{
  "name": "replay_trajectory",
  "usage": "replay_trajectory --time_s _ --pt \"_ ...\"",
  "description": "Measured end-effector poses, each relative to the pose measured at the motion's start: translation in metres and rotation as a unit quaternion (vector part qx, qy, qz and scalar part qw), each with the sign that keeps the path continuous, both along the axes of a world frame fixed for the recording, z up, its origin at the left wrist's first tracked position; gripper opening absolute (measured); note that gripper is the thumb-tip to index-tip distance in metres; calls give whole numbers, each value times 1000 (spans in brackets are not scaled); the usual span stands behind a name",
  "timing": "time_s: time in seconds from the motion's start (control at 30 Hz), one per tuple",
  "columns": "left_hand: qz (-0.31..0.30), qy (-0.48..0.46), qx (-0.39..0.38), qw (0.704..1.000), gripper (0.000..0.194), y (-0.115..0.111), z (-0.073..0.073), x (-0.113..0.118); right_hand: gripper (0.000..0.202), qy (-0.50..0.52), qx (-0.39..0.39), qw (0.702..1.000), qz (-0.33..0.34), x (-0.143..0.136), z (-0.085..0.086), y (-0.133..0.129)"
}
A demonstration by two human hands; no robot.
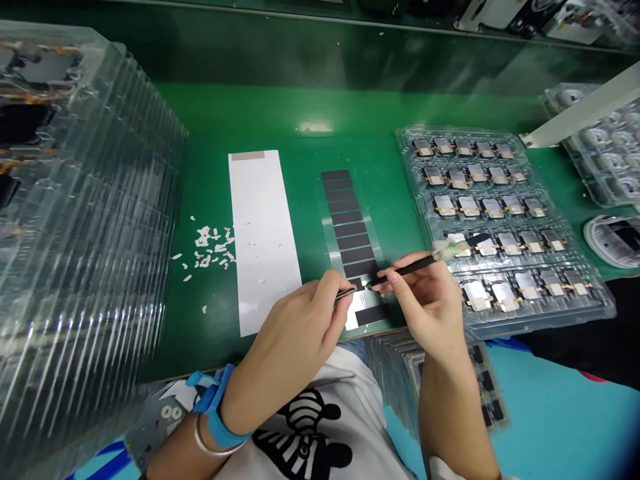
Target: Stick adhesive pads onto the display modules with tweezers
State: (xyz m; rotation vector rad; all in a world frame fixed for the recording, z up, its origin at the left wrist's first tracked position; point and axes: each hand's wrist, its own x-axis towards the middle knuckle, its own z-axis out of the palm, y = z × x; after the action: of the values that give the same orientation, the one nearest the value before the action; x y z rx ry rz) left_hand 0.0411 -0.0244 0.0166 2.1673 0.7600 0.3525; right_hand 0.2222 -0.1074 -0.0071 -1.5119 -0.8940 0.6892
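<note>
On the green table lies a clear sheet with a column of black strips. Over its near end, my left hand is closed on dark tweezers, whose tip is at a small black piece. My right hand pinches a black pen-like tool with a wrapped rear part, its thin tip pointing left beside the tweezers. One black strip lies just below the two tips. Left of the sheet is a long white paper, partly beside my left hand.
A tall stack of clear trays stands at left. Small white scraps lie beside the paper. A clear tray of square parts is at right, near a round white container and more trays. A shelf edge crosses the back.
</note>
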Motion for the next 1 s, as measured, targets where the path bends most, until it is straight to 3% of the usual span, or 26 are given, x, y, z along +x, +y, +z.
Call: replay_trajectory --time_s 0.67,0.83,0.93,1.0 --pt "12 3 31 999 6 1 -2 0 15 4 25 1000 -17 -3 -5 2" --pt "66 -26 -6 997 7 3 3 1 18 2 32 998 -45 2 -8 4" --pt "94 -67 -26 993 8 3 13 -8 19 8 49 997 -62 2 -10 5" --pt "106 -91 -13 990 8 4 8 -28 17 24 72 996 -53 0 -9 5"
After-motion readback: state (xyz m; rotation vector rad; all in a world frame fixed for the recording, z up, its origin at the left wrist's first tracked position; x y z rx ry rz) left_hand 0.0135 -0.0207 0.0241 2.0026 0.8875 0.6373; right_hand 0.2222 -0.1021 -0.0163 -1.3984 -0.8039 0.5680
